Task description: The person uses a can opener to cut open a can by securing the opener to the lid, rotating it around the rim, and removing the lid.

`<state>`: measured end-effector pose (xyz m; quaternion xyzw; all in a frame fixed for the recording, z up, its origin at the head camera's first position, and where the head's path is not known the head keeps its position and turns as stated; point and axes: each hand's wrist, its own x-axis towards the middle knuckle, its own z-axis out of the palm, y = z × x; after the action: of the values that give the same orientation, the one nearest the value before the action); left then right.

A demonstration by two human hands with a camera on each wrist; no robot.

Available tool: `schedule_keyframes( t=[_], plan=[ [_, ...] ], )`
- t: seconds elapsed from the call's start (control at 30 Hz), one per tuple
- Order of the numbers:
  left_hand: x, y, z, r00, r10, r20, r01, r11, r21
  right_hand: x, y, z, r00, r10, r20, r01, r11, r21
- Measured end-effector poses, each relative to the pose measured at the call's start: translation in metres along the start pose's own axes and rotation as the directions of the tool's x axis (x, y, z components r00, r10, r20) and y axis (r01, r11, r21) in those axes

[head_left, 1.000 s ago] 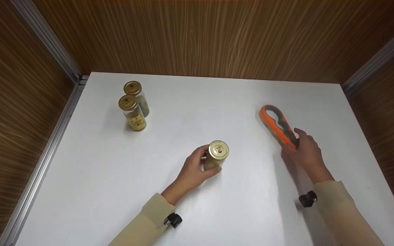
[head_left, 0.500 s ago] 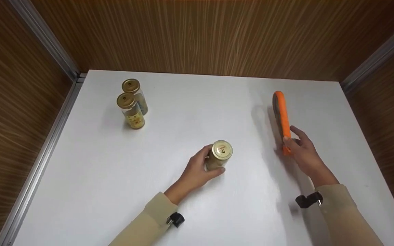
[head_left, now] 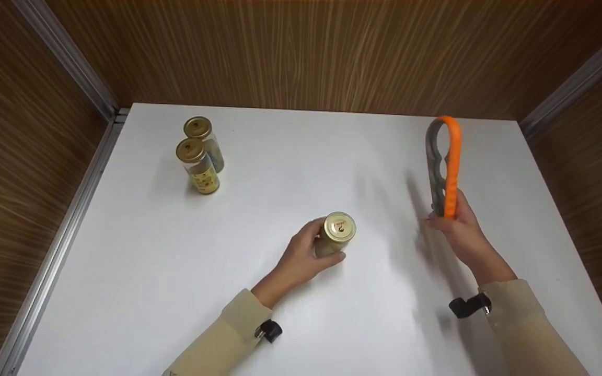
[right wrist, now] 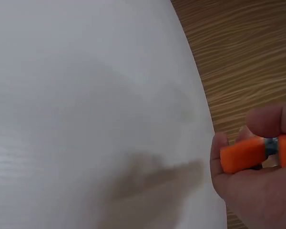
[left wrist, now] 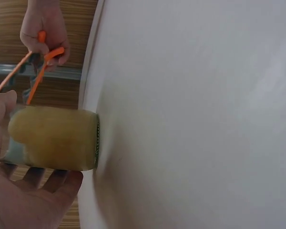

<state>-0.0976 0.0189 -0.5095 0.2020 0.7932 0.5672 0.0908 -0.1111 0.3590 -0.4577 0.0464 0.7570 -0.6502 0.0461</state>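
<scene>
My left hand (head_left: 301,257) holds a glass jar (head_left: 328,245) with a gold lid, fingers on its far side and thumb on its near side. In the left wrist view the jar (left wrist: 57,138) shows pale yellowish contents, its base close over the white tabletop. Over at the right, my right hand (head_left: 465,232) grips the lower end of an orange and grey jar opener (head_left: 452,167). The opener stands upright above the table, its scalloped grey inner edges visible. In the right wrist view only its orange handle ends (right wrist: 245,153) show, between fingers and thumb.
Two more gold-lidded jars stand close together at the back left: a front one (head_left: 204,177) with a yellow label and one behind it (head_left: 212,149). Wood-grain panels (head_left: 301,57) wall the white table (head_left: 123,292) at the back and sides.
The right hand has raised the jar opener from lying low and tilted left to upright, turning it on the way. The left hand and its jar have shifted slightly right.
</scene>
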Motion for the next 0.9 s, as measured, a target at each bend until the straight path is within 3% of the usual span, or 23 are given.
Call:
schedule_keyframes(
  t=[0.07, 0.17, 0.27, 0.57, 0.73, 0.9],
  plan=[
    [0.001, 0.000, 0.000, 1.000, 0.015, 0.007, -0.015, 1.000, -0.019, -0.002, -0.003, 0.003, 0.999, -0.028, -0.024, 0.024, 0.988, -0.151],
    [0.003, 0.001, 0.000, 0.999, 0.031, 0.010, -0.031, 0.998, -0.046, -0.004, -0.006, 0.010, 0.999, -0.042, -0.005, 0.038, 0.946, -0.321],
    [0.004, 0.002, 0.001, 1.000, 0.018, 0.012, -0.017, 0.999, -0.050, -0.009, -0.011, 0.020, 0.997, -0.057, 0.061, 0.077, 0.908, -0.411],
    [0.009, 0.002, 0.009, 0.999, -0.003, -0.048, -0.001, 0.996, -0.091, -0.026, -0.041, 0.053, 0.950, -0.240, 0.201, 0.310, 0.815, -0.489],
    [0.009, 0.003, 0.013, 0.995, -0.053, -0.088, 0.041, 0.990, -0.134, -0.034, -0.050, 0.063, 0.916, -0.325, 0.234, 0.400, 0.719, -0.568],
    [0.010, 0.005, 0.019, 0.992, -0.048, -0.118, 0.019, 0.972, -0.234, -0.038, -0.050, 0.073, 0.871, -0.401, 0.284, 0.486, 0.624, -0.612]
  ],
)
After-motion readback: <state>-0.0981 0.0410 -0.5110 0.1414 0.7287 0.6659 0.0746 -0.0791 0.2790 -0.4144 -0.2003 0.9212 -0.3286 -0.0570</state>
